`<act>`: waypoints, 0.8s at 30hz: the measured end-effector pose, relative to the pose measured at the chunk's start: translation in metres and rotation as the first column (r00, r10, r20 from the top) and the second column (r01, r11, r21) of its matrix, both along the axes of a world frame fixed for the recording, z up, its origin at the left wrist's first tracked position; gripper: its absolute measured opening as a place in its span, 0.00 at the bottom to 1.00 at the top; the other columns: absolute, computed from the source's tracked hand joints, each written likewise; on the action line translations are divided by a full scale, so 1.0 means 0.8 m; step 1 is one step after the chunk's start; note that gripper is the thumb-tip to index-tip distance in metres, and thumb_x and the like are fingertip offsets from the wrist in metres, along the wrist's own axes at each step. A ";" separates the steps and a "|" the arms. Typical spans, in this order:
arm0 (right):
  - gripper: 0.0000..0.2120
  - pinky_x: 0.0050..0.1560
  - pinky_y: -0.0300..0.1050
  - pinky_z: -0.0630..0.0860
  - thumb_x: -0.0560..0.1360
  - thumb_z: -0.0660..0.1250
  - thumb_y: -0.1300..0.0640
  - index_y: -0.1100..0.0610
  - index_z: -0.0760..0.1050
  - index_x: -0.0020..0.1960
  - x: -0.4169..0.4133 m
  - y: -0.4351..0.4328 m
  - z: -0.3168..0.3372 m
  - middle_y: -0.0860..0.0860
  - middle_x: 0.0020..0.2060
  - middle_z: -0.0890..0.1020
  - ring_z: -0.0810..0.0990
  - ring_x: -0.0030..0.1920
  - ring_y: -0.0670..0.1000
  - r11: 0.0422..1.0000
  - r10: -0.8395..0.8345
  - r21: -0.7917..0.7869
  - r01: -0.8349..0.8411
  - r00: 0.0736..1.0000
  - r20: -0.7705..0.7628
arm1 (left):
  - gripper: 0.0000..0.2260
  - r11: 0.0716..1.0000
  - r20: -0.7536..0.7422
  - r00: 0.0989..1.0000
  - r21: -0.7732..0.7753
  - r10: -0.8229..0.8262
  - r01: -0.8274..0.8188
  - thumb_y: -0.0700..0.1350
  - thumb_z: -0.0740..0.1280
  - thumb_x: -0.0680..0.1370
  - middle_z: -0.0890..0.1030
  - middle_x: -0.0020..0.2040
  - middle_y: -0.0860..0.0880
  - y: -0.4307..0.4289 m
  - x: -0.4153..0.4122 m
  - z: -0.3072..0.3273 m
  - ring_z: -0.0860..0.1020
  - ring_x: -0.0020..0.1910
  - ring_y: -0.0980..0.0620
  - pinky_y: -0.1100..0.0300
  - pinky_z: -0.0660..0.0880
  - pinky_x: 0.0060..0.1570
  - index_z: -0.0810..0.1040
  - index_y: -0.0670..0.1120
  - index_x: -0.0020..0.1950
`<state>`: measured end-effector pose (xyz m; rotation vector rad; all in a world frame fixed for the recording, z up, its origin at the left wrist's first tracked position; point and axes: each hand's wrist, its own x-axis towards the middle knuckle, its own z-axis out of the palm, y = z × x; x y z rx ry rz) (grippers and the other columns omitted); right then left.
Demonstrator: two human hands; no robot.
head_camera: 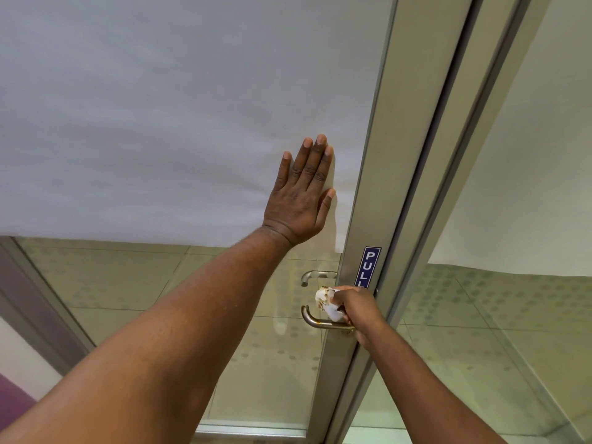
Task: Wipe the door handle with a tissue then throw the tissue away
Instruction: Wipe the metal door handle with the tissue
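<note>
Two hands up at the glass door: left hand (301,200) spread flat on the frosted panel (160,107), fingers holding nothing. Right hand (358,310) has its fingers clamped round a stained, crumpled tissue (326,302), pressing it onto the metal door handle (315,320) below the PULL sticker (368,265).

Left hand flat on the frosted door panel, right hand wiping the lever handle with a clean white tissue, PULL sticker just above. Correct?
Not quite: in the head view the tissue in the right hand is not clean, it carries brown stains. The rest holds: left hand flat on the frosted panel, handle being wiped, PULL sticker just above.
</note>
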<state>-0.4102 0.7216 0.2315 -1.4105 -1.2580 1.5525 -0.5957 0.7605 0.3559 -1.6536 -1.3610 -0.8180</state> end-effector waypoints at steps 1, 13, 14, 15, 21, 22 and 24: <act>0.11 0.45 0.44 0.76 0.73 0.66 0.68 0.58 0.85 0.47 0.000 0.001 -0.001 0.53 0.42 0.86 0.82 0.43 0.53 1.000 0.022 0.021 -0.022 1.000 0.019 | 0.32 1.000 0.000 1.000 0.000 -0.002 0.002 0.52 0.55 0.84 0.51 0.84 0.40 0.000 0.000 0.000 0.38 0.83 0.48 0.47 0.37 0.81 0.45 0.42 0.84; 0.13 0.32 0.36 0.75 0.69 0.71 0.66 0.48 0.84 0.37 -0.033 -0.001 -0.024 0.43 0.32 0.85 0.82 0.31 0.43 0.891 0.228 0.268 -0.366 0.872 0.433 | 0.32 1.000 -0.006 1.000 0.002 0.015 -0.015 0.52 0.55 0.84 0.52 0.84 0.40 -0.002 0.000 0.001 0.39 0.83 0.48 0.46 0.38 0.81 0.49 0.40 0.84; 0.12 0.32 0.36 0.74 0.68 0.70 0.63 0.47 0.84 0.37 -0.036 -0.002 -0.027 0.42 0.31 0.84 0.82 0.32 0.41 0.868 0.202 0.298 -0.397 0.831 0.519 | 0.32 1.000 -0.005 1.000 0.002 0.016 -0.016 0.51 0.55 0.84 0.52 0.84 0.40 -0.002 0.000 0.002 0.40 0.83 0.48 0.46 0.38 0.81 0.49 0.40 0.84; 0.10 0.34 0.37 0.74 0.67 0.70 0.61 0.46 0.84 0.37 -0.040 -0.004 -0.029 0.41 0.33 0.84 0.82 0.36 0.42 0.844 0.160 0.327 -0.426 0.781 0.604 | 0.32 1.000 -0.003 1.000 0.001 0.016 -0.016 0.51 0.55 0.84 0.52 0.84 0.39 -0.002 0.000 0.002 0.40 0.83 0.47 0.46 0.38 0.81 0.49 0.40 0.84; 0.12 0.47 0.47 0.78 0.74 0.70 0.56 0.47 0.85 0.55 -0.057 -0.005 -0.042 0.49 0.50 0.81 0.81 0.49 0.52 0.729 -0.046 0.450 -0.516 0.619 0.784 | 0.31 1.000 -0.006 1.000 -0.002 0.028 -0.028 0.52 0.54 0.84 0.53 0.84 0.39 -0.002 0.001 0.002 0.42 0.83 0.47 0.46 0.39 0.81 0.49 0.40 0.84; 0.12 0.48 0.47 0.78 0.75 0.69 0.56 0.47 0.85 0.56 -0.059 -0.005 -0.045 0.50 0.51 0.81 0.81 0.49 0.53 0.722 -0.069 0.461 -0.516 0.608 0.791 | 0.31 1.000 -0.005 1.000 0.000 0.029 -0.029 0.52 0.54 0.84 0.53 0.84 0.40 -0.003 0.001 0.002 0.42 0.82 0.47 0.46 0.39 0.81 0.49 0.40 0.84; 0.12 0.50 0.47 0.76 0.76 0.67 0.55 0.48 0.84 0.56 -0.061 -0.006 -0.049 0.50 0.52 0.81 0.81 0.49 0.54 0.694 -0.109 0.471 -0.544 0.568 0.816 | 0.31 0.999 -0.010 0.999 0.003 0.033 -0.033 0.52 0.54 0.84 0.54 0.84 0.39 -0.003 0.002 0.002 0.43 0.82 0.48 0.46 0.39 0.81 0.50 0.40 0.84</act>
